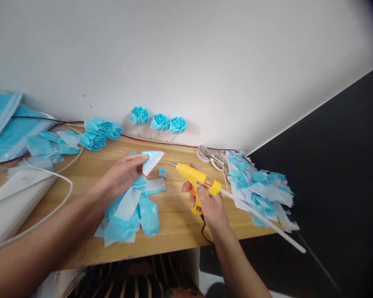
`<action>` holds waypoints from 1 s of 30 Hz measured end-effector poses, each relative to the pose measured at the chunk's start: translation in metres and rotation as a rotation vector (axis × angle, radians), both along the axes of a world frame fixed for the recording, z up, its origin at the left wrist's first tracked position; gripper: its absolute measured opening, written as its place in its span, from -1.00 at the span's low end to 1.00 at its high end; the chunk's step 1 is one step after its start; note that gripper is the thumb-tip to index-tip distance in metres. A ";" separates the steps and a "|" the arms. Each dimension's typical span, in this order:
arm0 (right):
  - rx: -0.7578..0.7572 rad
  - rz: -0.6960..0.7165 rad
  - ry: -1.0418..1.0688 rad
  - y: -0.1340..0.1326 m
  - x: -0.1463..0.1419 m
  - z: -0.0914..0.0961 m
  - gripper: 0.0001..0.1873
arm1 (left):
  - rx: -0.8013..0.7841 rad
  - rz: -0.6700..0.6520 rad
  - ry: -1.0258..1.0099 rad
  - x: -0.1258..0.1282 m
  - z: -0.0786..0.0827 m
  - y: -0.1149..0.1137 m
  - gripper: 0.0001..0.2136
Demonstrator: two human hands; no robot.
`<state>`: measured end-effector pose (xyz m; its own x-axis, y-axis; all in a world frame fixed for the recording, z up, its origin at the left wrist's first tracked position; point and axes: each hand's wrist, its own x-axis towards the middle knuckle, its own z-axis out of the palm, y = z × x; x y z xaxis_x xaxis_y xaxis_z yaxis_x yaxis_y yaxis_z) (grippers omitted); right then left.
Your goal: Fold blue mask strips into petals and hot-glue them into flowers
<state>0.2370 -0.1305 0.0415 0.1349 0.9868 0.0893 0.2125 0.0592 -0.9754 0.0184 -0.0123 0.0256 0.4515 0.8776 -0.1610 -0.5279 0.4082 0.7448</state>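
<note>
Between the thumb and fingers of my left hand (127, 170) is a folded blue-and-white fabric piece (152, 161), its pointed end toward the right. My right hand (209, 203) grips a yellow glue gun (194, 177), with a long white glue stick (267, 222) jutting from its back. The gun's metal nozzle points left at the folded piece, a short gap apart. A small blue folded bit (162, 172) lies on the wood between them. Below my left hand spreads a loose pile of blue and white fabric pieces (132, 213).
Three blue fabric flowers (159, 122) on pale stems lean against the wall. More blue flowers (99, 133) and flat blue sheets (6, 120) are at the left, near a white box (21, 190) and cable. Scissors (213, 157) and another scrap pile (257, 186) are at the right.
</note>
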 end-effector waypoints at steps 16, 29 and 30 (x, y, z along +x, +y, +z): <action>0.043 0.137 -1.238 0.007 0.134 -0.031 -0.30 | 0.031 0.043 0.056 -0.001 -0.003 0.004 -0.79; 0.962 0.061 -1.098 0.083 -0.032 -0.011 -0.59 | 0.044 0.121 0.062 0.000 -0.004 0.002 -0.77; 0.990 0.078 -1.093 0.089 -0.037 -0.013 -0.61 | 0.046 0.129 0.059 -0.001 -0.004 0.002 -0.77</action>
